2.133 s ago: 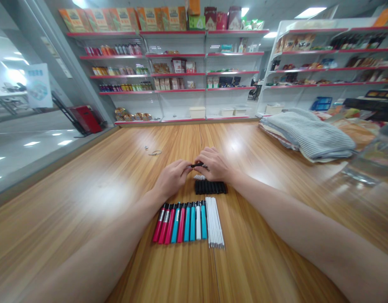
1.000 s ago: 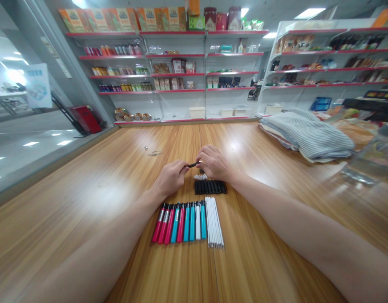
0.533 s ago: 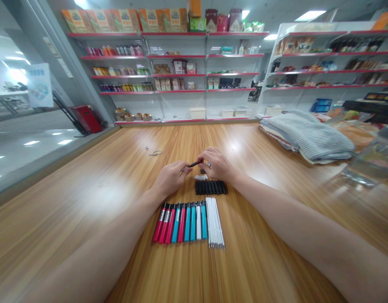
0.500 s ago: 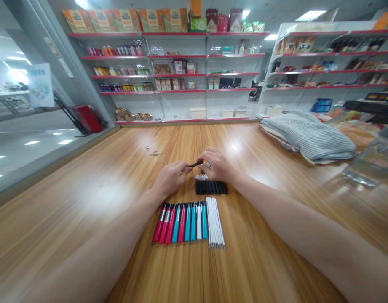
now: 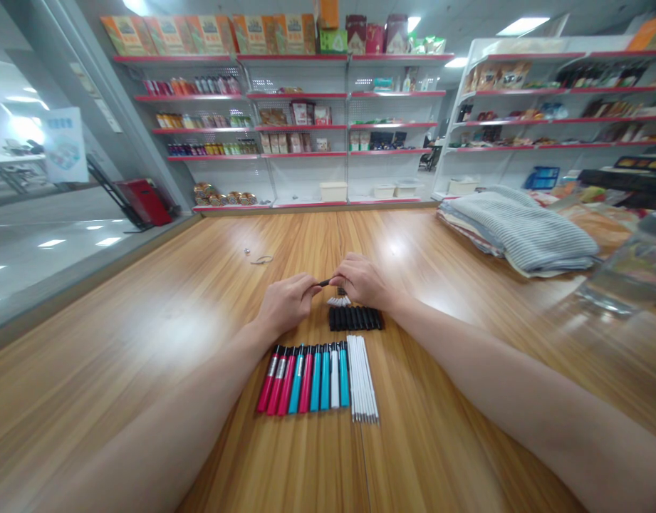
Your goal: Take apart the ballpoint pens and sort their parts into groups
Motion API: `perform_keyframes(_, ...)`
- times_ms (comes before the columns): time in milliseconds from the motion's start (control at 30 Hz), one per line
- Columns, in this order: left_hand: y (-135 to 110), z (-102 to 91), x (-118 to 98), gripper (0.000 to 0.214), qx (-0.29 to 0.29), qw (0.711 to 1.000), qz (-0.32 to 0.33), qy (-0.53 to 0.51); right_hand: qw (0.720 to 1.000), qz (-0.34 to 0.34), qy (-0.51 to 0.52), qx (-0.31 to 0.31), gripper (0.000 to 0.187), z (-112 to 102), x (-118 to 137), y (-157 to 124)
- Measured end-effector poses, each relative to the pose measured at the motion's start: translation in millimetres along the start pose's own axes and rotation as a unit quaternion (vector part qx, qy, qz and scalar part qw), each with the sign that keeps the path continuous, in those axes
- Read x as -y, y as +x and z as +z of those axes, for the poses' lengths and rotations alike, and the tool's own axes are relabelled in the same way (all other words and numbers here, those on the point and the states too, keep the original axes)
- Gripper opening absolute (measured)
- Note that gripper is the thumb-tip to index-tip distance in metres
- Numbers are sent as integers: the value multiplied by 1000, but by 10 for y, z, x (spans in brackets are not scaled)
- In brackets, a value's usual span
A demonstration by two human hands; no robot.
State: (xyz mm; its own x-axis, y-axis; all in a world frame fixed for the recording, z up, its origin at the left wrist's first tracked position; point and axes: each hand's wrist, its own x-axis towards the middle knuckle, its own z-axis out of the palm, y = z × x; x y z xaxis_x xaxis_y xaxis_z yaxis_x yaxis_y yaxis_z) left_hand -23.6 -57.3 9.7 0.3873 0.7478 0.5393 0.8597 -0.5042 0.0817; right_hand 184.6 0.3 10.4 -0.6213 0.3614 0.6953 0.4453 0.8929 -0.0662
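Note:
Over the wooden table (image 5: 146,356), my left hand (image 5: 285,306) and my right hand (image 5: 362,281) meet at a short black tube (image 5: 323,283), pinching it from either end. Just below my right hand lies a small cluster of white-tipped pieces (image 5: 338,301). Nearer me is a tight row of black tubes (image 5: 355,319). Closer still, pink and teal pen barrels (image 5: 303,377) lie side by side, with a bundle of thin white sticks (image 5: 362,377) to their right.
A small metal piece (image 5: 247,251) and a thin curved wire (image 5: 261,260) lie farther up the table. Folded striped grey cloth (image 5: 520,231) sits at the right. Red-edged shelves of packaged goods (image 5: 290,107) stand behind the table, and a glass wall runs along the left.
My right hand has moved left and closed onto the end of the black tube. The tube now lies more level between my hands.

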Motion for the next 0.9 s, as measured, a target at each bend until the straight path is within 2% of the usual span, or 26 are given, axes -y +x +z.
perform_keyframes(200,-7,-1,35,24,19,999,-40,7,997,43,47,-46,5,-51,-65,-35)
perform_keyframes(300,-1,-8,35,22,42,997,-61,15,995,58,56,-56,4,-73,-90,-40)
perform_keyframes(533,26,-62,-47,34,62,996,-50,27,996,48,72,-39,4,-75,-10,-14)
perform_keyframes(633,15,-43,-15,35,60,996,-52,46,988,90,107,-66,4,-58,-41,-33)
perform_keyframes(733,1,-11,35,33,59,995,-56,55,955,204,179,-119,11,-32,-190,-89)
perform_keyframes(833,-5,13,65,33,57,995,-58,55,890,329,282,-142,21,-16,-416,-168)
perform_keyframes(900,-5,21,72,33,57,995,-59,53,840,383,352,-156,26,-17,-550,-213)
